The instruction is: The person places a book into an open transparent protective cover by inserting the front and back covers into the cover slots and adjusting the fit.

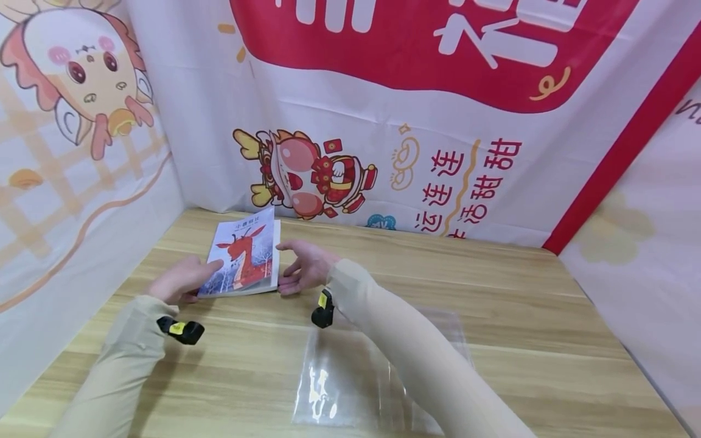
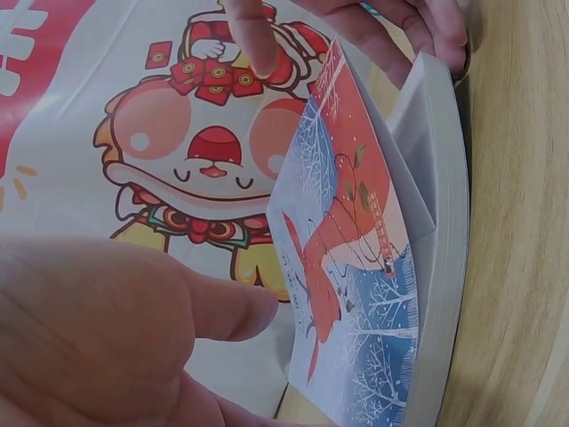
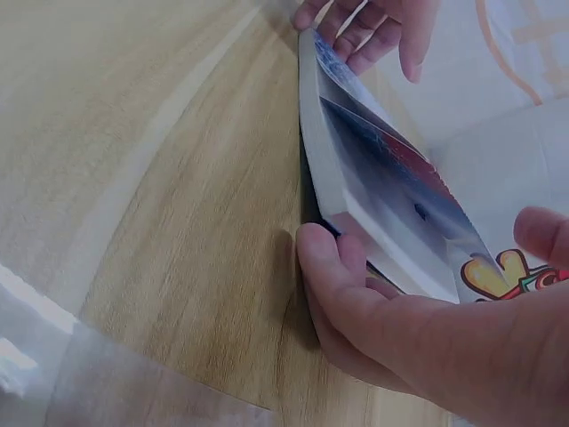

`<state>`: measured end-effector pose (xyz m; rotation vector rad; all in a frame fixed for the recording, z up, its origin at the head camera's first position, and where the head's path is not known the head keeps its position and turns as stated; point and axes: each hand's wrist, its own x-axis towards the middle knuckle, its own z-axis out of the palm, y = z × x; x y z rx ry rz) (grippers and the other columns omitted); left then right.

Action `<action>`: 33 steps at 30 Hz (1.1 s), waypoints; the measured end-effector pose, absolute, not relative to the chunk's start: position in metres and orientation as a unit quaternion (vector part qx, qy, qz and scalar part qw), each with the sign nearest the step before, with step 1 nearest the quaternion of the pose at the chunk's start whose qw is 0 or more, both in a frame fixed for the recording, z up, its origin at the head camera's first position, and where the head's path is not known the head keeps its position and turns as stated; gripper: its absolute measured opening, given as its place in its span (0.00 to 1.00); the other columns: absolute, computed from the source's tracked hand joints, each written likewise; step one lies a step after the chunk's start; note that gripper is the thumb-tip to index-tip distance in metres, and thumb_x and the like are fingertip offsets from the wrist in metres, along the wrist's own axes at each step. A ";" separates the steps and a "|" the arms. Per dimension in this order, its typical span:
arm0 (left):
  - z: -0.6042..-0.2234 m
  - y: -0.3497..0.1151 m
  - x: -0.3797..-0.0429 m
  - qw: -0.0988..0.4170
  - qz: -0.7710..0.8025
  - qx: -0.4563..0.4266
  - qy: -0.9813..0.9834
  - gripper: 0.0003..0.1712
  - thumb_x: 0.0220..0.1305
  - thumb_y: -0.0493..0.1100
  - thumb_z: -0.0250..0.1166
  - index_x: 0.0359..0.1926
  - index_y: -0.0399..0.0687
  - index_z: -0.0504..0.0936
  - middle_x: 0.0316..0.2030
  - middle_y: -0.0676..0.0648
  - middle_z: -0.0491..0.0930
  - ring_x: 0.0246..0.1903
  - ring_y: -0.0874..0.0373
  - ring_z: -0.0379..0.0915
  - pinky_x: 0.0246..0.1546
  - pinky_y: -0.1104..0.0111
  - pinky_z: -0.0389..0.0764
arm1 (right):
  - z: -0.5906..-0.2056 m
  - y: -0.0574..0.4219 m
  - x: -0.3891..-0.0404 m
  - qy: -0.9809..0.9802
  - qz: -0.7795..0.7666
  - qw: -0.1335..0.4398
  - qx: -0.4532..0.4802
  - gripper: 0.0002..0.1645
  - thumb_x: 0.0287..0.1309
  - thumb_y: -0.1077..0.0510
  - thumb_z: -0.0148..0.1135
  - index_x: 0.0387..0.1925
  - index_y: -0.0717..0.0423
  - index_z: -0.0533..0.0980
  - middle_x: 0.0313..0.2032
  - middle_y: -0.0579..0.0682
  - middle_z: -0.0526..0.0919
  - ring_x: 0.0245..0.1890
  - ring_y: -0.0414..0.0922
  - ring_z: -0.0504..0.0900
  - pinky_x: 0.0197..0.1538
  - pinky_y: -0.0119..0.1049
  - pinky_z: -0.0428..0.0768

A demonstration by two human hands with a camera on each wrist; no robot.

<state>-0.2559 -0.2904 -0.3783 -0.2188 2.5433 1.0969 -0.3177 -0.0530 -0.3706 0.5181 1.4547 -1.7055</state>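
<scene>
A paperback book [image 1: 243,252] with a red deer and pale winter trees on its cover lies at the back left of the table. Its front cover [image 2: 356,240] bows up off the white page block [image 2: 444,222]. At the book's left side is my left hand [image 1: 183,277], fingers at the lower corner and thumb held just over the cover. My right hand [image 1: 306,264] is at the opposite edge. In the right wrist view its fingers [image 3: 333,267] reach under the near corner of the book, while the thumb [image 3: 542,236] stands away from it.
A clear plastic sheet or sleeve [image 1: 345,383] lies on the wooden table [image 1: 526,340], partly beneath my right forearm. Printed cloth [image 1: 350,109] hangs behind the table, close to the book. More cloth walls [image 1: 66,201] stand at both sides.
</scene>
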 end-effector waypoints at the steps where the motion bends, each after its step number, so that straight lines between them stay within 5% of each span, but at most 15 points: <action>1: -0.378 -0.291 -0.256 0.181 0.387 -0.076 0.901 0.40 0.72 0.59 0.44 0.56 0.19 0.56 0.37 0.36 0.67 0.23 0.56 0.67 0.27 0.65 0.77 | -0.371 -0.054 -0.318 0.581 -0.674 0.409 0.203 0.46 0.54 0.46 0.65 0.60 0.76 0.60 0.52 0.70 0.69 0.53 0.61 0.71 0.53 0.53 0.72; 11: -0.374 -0.288 -0.258 0.189 0.384 -0.074 0.901 0.39 0.71 0.60 0.45 0.56 0.21 0.57 0.38 0.36 0.67 0.25 0.55 0.68 0.28 0.65 0.77 | -0.377 -0.059 -0.321 0.638 -0.632 0.396 0.191 0.32 0.52 0.50 0.70 0.53 0.65 0.71 0.48 0.61 0.74 0.49 0.53 0.75 0.49 0.46 0.76; 21: -0.378 -0.286 -0.256 0.188 0.365 -0.072 0.909 0.40 0.71 0.61 0.44 0.56 0.21 0.59 0.38 0.36 0.67 0.30 0.52 0.68 0.29 0.63 0.77 | -0.394 -0.063 -0.320 0.674 -0.633 0.351 0.148 0.06 0.57 0.63 0.65 0.34 0.63 0.78 0.33 0.59 0.82 0.36 0.52 0.82 0.44 0.43 0.79; 33: -0.378 -0.284 -0.253 0.193 0.362 -0.074 0.909 0.41 0.71 0.60 0.43 0.58 0.20 0.56 0.41 0.34 0.66 0.33 0.49 0.67 0.30 0.63 0.76 | -0.399 -0.072 -0.317 0.644 -0.656 0.368 0.142 0.11 0.53 0.72 0.61 0.40 0.69 0.72 0.36 0.64 0.80 0.33 0.53 0.82 0.38 0.41 0.81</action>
